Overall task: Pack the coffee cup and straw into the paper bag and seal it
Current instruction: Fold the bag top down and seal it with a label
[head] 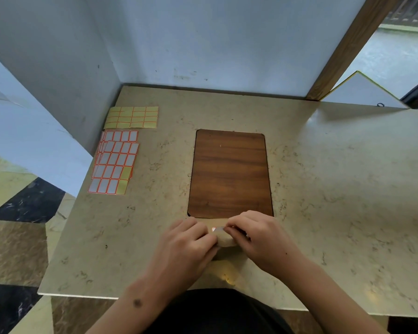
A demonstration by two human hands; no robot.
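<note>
- Your surface is beige with brown marbling.
- The inset panel shows dark wood grain.
- Your label sheets are white, bordered orange; one sheet is yellow.

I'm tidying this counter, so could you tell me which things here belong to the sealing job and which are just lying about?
In use:
- paper bag, held by left hand and right hand
- sticker being pressed on
- sticker sheets

Lying about:
- wooden board
- used-up yellow sheet

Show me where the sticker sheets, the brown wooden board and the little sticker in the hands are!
sticker sheets (pixel 115 162): head view, middle of the white-label stack.
wooden board (pixel 229 172): head view, centre of its brown face.
little sticker (pixel 218 229): head view, strip between both hands' fingertips.
</note>
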